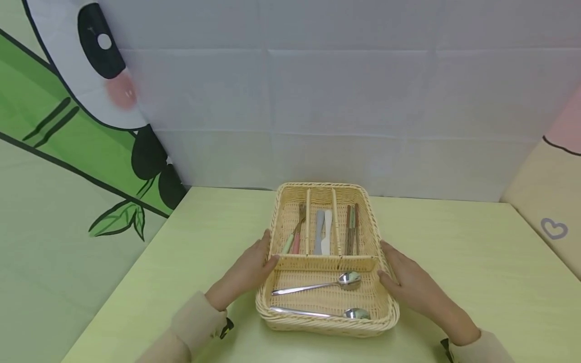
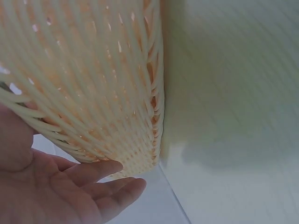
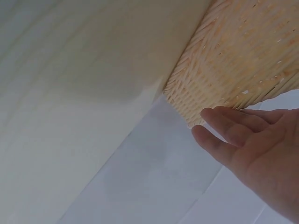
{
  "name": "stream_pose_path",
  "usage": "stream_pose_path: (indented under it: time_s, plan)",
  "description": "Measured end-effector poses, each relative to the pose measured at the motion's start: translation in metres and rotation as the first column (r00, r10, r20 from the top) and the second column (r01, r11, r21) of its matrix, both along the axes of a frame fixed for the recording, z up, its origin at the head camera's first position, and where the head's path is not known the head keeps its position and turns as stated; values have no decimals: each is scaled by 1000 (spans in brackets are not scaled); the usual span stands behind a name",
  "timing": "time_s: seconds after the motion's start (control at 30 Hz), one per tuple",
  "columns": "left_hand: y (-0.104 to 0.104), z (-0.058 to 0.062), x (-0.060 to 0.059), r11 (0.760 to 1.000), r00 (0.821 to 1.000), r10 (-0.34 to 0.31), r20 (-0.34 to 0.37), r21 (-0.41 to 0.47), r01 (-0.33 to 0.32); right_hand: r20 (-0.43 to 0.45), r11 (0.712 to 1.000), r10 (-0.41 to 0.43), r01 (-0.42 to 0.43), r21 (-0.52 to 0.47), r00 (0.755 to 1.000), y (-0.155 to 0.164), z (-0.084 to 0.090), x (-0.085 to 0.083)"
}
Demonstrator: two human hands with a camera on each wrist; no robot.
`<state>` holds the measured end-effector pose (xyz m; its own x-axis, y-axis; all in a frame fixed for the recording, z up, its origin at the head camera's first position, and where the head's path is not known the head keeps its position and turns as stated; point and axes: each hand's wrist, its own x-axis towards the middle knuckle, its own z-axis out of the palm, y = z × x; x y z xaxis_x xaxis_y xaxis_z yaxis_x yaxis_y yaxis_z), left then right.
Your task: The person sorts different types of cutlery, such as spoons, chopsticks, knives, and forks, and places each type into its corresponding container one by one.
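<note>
A woven cutlery basket (image 1: 327, 326) stands on the table in the head view, with three narrow compartments at the back and a wide one in front. My left hand (image 1: 247, 267) holds its left side, thumb at the rim and fingers along the outer wall. On the opposite side, my right hand (image 1: 410, 280) holds it likewise. Forks (image 1: 296, 243) with green and pink handles lie in the back left compartment. Grey and white knives (image 1: 326, 234) fill the middle one, and several chopsticks (image 1: 352, 229) the right. Two metal spoons (image 1: 349, 281) lie crosswise in front.
The pale wood-grain table (image 1: 458, 242) ends behind the basket at a creased light-grey backdrop (image 1: 345, 96). A cloth with a green cartoon print (image 1: 54, 91) borders the left side. To the right is a cream cloth (image 1: 540, 201) with a small heart.
</note>
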<state>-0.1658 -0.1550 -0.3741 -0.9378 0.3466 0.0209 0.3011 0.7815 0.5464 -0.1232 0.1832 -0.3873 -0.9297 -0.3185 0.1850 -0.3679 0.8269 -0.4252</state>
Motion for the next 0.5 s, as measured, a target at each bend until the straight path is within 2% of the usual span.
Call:
stream_pose_path:
  time_s: [0.37, 0.5]
  plan:
    - [13, -3, -3, 1000, 1000, 20, 20, -15, -20, -44, 999, -19, 22, 46, 999, 12, -1, 4]
    - [13, 0, -3, 998, 1000, 8, -19, -56, -9, -101, 997, -31, 37, 66, 994, 17, -3, 2]
